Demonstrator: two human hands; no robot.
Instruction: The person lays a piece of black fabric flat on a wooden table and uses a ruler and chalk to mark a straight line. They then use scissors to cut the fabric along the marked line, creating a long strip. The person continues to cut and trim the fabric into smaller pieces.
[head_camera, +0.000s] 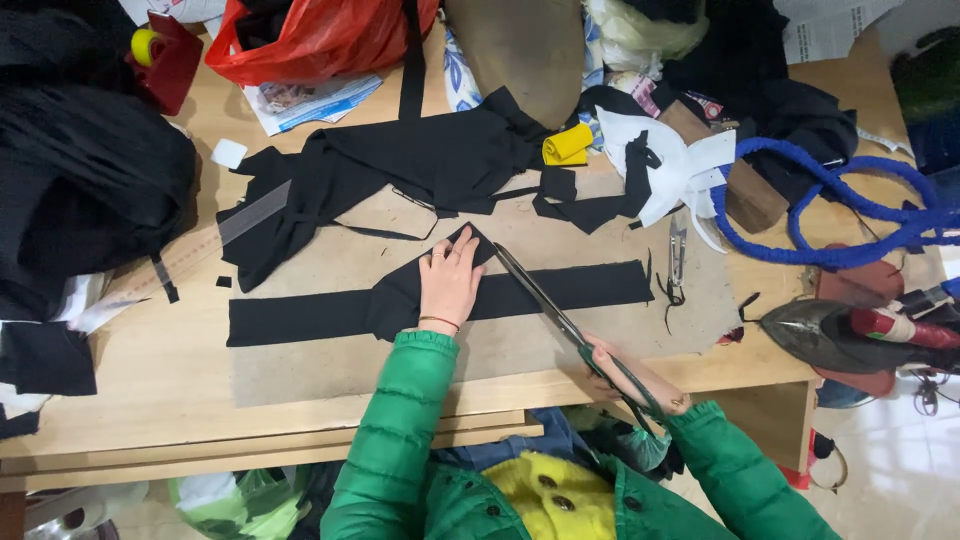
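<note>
Now, line by line:
Left hand: the left hand (449, 285) lies flat, fingers spread, pressing on a folded part of the black fabric strip (300, 315); it grasps nothing.
Right hand: the right hand (632, 375), near the table's (150, 390) front edge, is clenched around the handles of the long scissors (560, 315).
Scissors: the blades slant up and left, tips at the fabric just right of the left hand.
Fabric strip: long, black, stretched left to right across the middle of the table.
Far side: a black cloth heap (400, 160), a red bag (320, 35), a yellow roll (567, 143).
Right side: small snips (677, 255), blue rope (830, 215), an iron (850, 335).
</note>
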